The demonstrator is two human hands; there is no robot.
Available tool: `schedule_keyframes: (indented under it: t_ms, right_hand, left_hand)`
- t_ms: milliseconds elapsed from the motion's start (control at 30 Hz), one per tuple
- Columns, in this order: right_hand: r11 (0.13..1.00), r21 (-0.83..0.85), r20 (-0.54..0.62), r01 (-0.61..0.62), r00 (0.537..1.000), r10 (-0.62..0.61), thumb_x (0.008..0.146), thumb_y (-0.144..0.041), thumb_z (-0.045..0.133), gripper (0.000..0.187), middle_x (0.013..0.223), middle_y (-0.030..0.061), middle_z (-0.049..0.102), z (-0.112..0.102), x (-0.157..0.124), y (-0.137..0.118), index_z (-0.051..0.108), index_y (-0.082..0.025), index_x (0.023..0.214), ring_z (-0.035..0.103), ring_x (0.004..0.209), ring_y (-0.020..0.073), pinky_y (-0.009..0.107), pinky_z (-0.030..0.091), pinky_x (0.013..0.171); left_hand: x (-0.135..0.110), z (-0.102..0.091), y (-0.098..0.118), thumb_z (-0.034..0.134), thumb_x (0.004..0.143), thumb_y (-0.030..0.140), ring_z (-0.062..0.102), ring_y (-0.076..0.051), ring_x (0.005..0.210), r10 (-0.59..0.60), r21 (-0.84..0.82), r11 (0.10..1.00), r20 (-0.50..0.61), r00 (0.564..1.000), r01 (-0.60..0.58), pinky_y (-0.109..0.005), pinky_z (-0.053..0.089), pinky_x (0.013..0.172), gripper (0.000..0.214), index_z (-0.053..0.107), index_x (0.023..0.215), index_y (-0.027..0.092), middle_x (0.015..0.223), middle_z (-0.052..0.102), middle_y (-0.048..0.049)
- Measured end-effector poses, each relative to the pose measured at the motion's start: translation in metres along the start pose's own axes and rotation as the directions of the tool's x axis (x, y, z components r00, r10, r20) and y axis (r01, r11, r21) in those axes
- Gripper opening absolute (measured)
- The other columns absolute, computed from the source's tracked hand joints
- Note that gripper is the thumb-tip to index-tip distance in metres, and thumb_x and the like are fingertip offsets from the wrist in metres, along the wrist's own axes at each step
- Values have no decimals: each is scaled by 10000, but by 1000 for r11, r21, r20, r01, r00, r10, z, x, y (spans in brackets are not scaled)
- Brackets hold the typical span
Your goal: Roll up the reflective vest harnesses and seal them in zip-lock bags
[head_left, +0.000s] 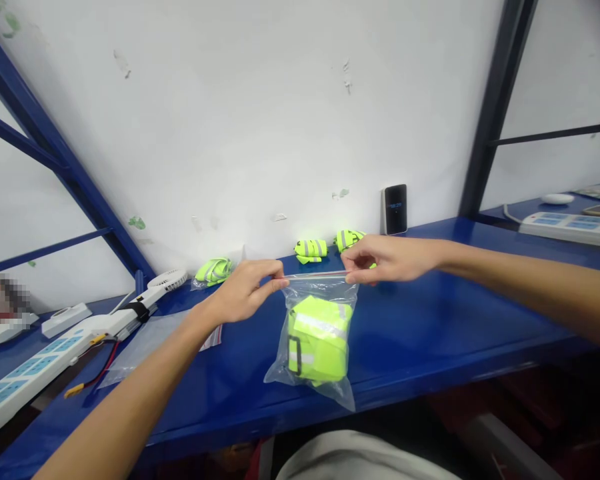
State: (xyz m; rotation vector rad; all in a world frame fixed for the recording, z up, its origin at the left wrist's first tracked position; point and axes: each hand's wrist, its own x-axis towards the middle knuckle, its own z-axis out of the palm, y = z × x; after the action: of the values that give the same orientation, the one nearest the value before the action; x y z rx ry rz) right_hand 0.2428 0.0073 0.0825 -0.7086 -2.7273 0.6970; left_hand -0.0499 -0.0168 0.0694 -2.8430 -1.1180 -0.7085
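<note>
Clear zip-top plastic bag point(316, 290) rests its lower end on the blue surface point(455, 320), near the front edge and with its mouth pulled up and stretched taut between both hands. From where I stand, the left hand point(245, 290) has a narrow pinching grip on the left end of the zip strip point(315, 275), and the right hand point(390, 260) holds the strip's right end in the same narrow pinch. I can't tell whether the strip is sealed. Inside the bag sits a folded neon-yellow reflective vest point(317, 340) with pale reflective bands and a dark strap.

Along the back edge, by the white wall point(230, 120), lie three bundles of neon-yellow vest fabric: a left bundle point(213, 270) beyond the left hand, a middle bundle point(310, 251) behind the bag, and a right bundle point(350, 239) just beyond the right hand. A black phone point(395, 209) stands upright against the wall. Toward the left end are a flat clear bag point(145, 347), a small white fan point(167, 280), a white power strip point(35, 367) and red and black wires point(97, 370). Off at the right corner lie a second power strip point(565, 227) and a white computer mouse point(557, 198).
</note>
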Motion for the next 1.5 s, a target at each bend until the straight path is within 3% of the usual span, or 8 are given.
schedule_keyframes:
  t_ms: [133, 233, 333, 533, 633, 733, 967, 1500]
  right_hand:
    - [983, -169, -22, -76, 997, 73, 903, -466, 486, 409, 565, -45, 359, -17, -27, 28, 431, -187, 609, 305, 505, 89, 256, 256, 507]
    - [932, -210, -205, -295, 945, 254, 900, -537, 461, 460, 561, -48, 311, -33, -61, 60, 400, -191, 602, 300, 511, 95, 259, 239, 503]
    - [919, -186, -277, -348, 916, 291, 902, -569, 445, 476, 554, -44, 340, -37, -73, 72, 412, -191, 613, 321, 507, 100, 261, 247, 507]
    - [948, -298, -269, -110, 963, 27, 924, -460, 461, 322, 727, 28, 605, -12, -14, 44, 602, -172, 886, 528, 628, 159, 273, 375, 597]
    - [940, -334, -313, 65, 933, -176, 920, -405, 487, 411, 1169, 131, 608, 1, 19, 29, 524, -173, 1257, 580, 1014, 246, 359, 444, 838]
    - [907, -373, -338, 196, 882, -329, 869, -373, 576, 549, 1359, 149, 496, 7, 44, 12, 446, -194, 1371, 480, 1216, 281, 429, 395, 982]
    - [976, -143, -362, 165, 909, -207, 778, -196, 572, 162, 760, 37, 707, 8, 65, -33, 719, -136, 809, 611, 700, 147, 261, 443, 653]
    - [997, -40, -451, 66, 889, -77, 675, -218, 597, 80, 639, -7, 617, 22, 63, -7, 638, -150, 666, 498, 591, 100, 231, 322, 565]
  left_hand:
    - [-43, -22, -30, 486, 905, 405, 442, -131, 596, -165, 59, 983, -105, 981, 172, -250, 338, 590, 331, 522, 658, 187, 614, 487, 18]
    - [-78, -35, -58, 509, 888, 440, 416, -129, 583, -383, -17, 916, -329, 863, 400, -247, 330, 567, 329, 512, 676, 188, 595, 462, 30]
    - [-79, -32, -71, 546, 858, 441, 520, -155, 698, -400, -97, 917, -243, 884, 388, -247, 406, 641, 270, 574, 768, 188, 735, 583, 0]
    - [-27, -11, -54, 540, 850, 429, 565, -154, 733, -404, -269, 909, -393, 826, 317, -250, 459, 666, 259, 567, 793, 178, 790, 573, -10]
    - [-17, -6, -41, 519, 874, 417, 552, -147, 740, -358, -226, 929, -357, 863, 293, -241, 444, 666, 255, 590, 850, 173, 803, 590, -11]
    - [-10, -2, -28, 510, 890, 398, 557, -142, 741, -290, -174, 954, -320, 902, 245, -237, 435, 668, 245, 607, 875, 173, 823, 616, -10]
    - [4, 3, 3, 512, 908, 331, 541, -123, 692, -109, -62, 994, -310, 944, 95, -240, 424, 679, 208, 630, 838, 175, 757, 624, 9]
    - [-13, 21, 9, 587, 884, 273, 579, -129, 697, -82, -42, 997, -485, 871, 71, -250, 431, 679, 134, 653, 812, 181, 751, 653, 0]
